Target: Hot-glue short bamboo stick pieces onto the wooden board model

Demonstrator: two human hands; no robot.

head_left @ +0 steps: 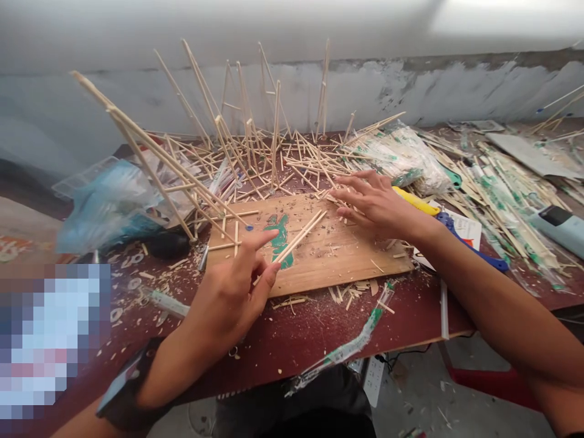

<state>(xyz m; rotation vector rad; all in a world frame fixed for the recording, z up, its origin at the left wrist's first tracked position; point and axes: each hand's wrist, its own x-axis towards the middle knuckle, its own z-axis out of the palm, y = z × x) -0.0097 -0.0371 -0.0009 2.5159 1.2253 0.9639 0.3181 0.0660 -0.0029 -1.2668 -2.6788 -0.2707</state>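
Two slim wooden sticks (302, 236), lying close together like a pair of chopsticks, slant over the wooden board (319, 274). Their lower ends are at the thumb of my left hand (232, 286), which grips them with its index finger stretched out above. My right hand (381, 204) is spread over the board's right far part, palm down, its fingertips near the small sticks at the board's back edge. What lies under that palm is hidden. A green printed figure (283, 240) shows on the board beneath the sticks.
Tall stick frames (276, 131) stand at the back amid loose sticks. To the right are a yellow-handled tool (417, 201), a blue-handled tool (474, 246) and wrapped chopsticks (511, 201). A blue plastic bag (109, 201) sits left. An empty wrapper (356, 344) hangs over the front edge.
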